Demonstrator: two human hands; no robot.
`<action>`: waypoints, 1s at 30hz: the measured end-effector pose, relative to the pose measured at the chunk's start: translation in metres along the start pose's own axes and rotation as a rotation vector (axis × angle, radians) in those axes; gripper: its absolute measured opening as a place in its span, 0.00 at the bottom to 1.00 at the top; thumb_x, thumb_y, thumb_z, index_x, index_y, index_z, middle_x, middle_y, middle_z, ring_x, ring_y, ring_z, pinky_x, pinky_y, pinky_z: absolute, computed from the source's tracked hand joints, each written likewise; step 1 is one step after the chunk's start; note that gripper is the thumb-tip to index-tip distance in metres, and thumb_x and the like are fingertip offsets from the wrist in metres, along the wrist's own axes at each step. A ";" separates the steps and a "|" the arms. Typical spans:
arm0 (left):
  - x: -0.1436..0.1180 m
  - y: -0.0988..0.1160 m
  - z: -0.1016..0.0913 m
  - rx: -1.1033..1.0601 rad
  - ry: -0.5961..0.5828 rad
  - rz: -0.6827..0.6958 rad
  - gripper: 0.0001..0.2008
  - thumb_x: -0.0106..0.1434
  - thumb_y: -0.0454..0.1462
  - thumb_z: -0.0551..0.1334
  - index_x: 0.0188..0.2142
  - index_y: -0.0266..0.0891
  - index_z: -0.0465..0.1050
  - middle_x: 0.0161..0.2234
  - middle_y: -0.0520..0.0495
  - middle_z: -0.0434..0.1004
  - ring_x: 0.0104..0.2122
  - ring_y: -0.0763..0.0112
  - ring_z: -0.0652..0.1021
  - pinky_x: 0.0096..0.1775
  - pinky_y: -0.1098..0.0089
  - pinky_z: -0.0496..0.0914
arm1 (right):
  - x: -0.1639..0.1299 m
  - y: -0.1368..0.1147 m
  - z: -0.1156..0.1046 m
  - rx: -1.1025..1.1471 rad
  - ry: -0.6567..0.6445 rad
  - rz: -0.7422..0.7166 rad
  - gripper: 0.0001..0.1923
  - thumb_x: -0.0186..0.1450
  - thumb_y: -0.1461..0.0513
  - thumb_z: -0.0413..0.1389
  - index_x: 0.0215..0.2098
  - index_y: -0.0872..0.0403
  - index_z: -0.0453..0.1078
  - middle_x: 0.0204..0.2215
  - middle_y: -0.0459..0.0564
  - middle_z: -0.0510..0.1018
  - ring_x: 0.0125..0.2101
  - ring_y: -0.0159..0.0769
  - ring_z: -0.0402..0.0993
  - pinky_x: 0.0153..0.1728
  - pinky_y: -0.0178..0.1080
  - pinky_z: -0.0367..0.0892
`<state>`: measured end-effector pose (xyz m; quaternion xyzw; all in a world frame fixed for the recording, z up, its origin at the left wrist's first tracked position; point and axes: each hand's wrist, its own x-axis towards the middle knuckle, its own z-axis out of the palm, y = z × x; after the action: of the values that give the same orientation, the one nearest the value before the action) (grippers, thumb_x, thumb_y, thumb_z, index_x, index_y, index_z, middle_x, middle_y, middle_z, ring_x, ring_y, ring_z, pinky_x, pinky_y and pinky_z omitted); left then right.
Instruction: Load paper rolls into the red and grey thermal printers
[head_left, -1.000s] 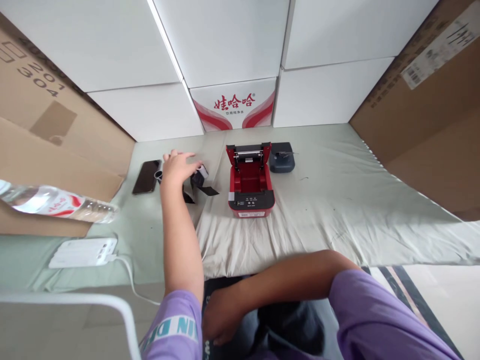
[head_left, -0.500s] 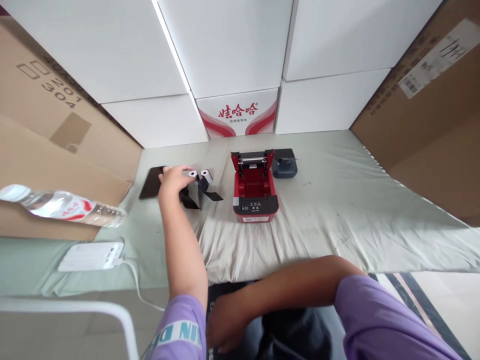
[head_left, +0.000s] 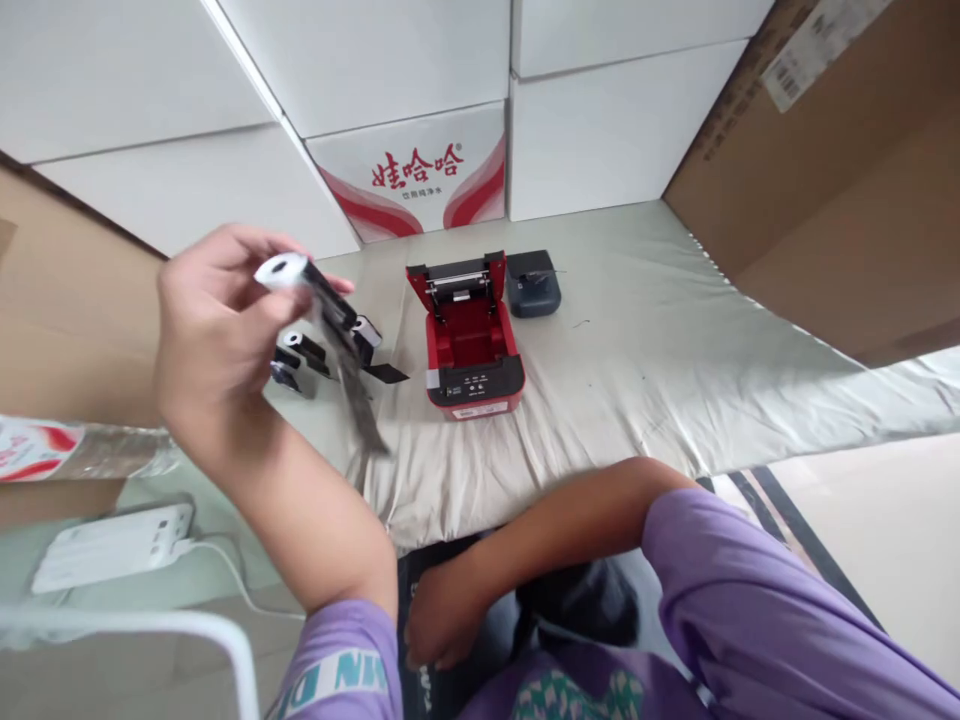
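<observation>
My left hand (head_left: 217, 330) is raised above the cloth, its thumb and fingers closed around a paper roll (head_left: 282, 270). The roll has a white end with a dark core hole, and a blurred black strip trails from it. Several more rolls with black outer wraps lie behind and below it, among them one paper roll (head_left: 367, 330) near a flat black strip. To their right stands a red and black receipt printer (head_left: 476, 385), lid up, its red paper bay bare. Down at my lap, my right hand (head_left: 444, 615) is loosely closed, with nothing visible in it.
A dark blue case (head_left: 534, 285) sits behind the printer's right side. White boxes (head_left: 412, 180) line the back, with a cardboard box (head_left: 862, 220) at the right. On the left are a water bottle (head_left: 82, 450) and a white power bank (head_left: 112, 548) with a cable.
My left hand has lifted a paper roll off the cloth and brought it up and closer to me. The view has shifted; my right hand stays at my lap.
</observation>
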<state>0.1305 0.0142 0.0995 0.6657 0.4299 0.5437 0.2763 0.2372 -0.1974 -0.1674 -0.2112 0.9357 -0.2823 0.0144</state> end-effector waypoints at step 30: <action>0.001 -0.036 0.140 0.897 -0.818 -0.094 0.10 0.59 0.38 0.66 0.41 0.44 0.80 0.42 0.43 0.84 0.44 0.53 0.81 0.45 0.62 0.72 | -0.004 -0.002 -0.019 -0.028 -0.013 -0.031 0.06 0.65 0.63 0.60 0.33 0.45 0.78 0.36 0.43 0.86 0.34 0.34 0.84 0.17 0.32 0.62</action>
<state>0.2554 0.0465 0.0346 0.8524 0.5051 -0.0029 0.1353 0.2391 -0.1869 -0.1507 -0.2276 0.9361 -0.2679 0.0133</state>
